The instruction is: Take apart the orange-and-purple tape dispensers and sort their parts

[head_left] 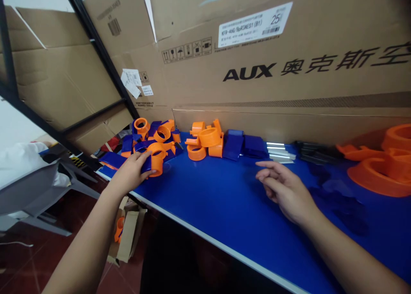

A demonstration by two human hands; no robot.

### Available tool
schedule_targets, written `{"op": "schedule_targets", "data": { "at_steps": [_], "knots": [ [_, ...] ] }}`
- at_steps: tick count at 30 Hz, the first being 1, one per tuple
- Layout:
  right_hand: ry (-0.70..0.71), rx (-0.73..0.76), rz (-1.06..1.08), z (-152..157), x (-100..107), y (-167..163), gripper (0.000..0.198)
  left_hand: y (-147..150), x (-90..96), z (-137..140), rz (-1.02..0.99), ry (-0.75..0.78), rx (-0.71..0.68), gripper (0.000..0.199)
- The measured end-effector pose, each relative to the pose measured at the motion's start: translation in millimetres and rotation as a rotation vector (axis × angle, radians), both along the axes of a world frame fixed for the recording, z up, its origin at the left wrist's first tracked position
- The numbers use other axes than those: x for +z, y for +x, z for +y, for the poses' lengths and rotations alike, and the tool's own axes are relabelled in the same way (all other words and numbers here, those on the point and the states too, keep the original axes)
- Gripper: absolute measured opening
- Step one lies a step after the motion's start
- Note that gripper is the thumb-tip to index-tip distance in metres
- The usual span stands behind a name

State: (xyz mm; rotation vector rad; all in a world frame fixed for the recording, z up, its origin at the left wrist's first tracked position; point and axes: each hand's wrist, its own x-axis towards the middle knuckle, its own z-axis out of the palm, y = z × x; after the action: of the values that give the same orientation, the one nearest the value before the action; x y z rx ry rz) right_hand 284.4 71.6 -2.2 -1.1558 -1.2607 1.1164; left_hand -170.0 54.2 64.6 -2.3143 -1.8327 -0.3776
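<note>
At the left end of the blue table (199, 200), my left hand (133, 172) is closed on an orange and blue tape dispenser (157, 162). Behind it lies a pile of similar tape dispensers (163, 132), orange rings mixed with dark blue parts. My right hand (285, 189) hovers over the right half of the table, index finger stretched, the others loosely bent, nothing seen in it. Nearest to it are silver metal strips (280, 152) and dark blue flat pieces (255, 146). Left of those stand stacked orange dispenser frames (208, 138).
Big orange parts (385, 167) sit at the right, beside black pieces (316, 152). A tall cardboard sheet (189, 84) walls the back. Below the table's front edge, an open carton (130, 234) holds an orange part. A grey plastic chair (38, 191) stands left.
</note>
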Motion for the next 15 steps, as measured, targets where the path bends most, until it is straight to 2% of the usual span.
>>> {"op": "schedule_targets", "data": {
  "at_steps": [4, 8, 11, 13, 15],
  "knots": [
    [0.015, 0.034, -0.008, -4, 3, -2, 0.036, 28, 32.7, -38, -0.007, 0.038, -0.005, 0.071],
    [0.039, 0.142, 0.072, -15, 12, -5, 0.041, 93, 63.9, -59, -0.199, 0.014, -0.068, 0.063],
    [0.016, 0.303, 0.241, -26, 23, -7, 0.054, 156, 67.7, -44, -0.442, -0.222, -0.181, 0.05],
    [-0.053, 0.397, 0.306, -32, 31, -6, 0.063, 196, 60.1, -22, -0.519, -0.39, -0.25, 0.048],
    [-0.152, 0.421, 0.285, -34, 37, -3, 0.063, 229, 47.7, 2, -0.53, -0.496, -0.299, 0.054]
  ]
}}
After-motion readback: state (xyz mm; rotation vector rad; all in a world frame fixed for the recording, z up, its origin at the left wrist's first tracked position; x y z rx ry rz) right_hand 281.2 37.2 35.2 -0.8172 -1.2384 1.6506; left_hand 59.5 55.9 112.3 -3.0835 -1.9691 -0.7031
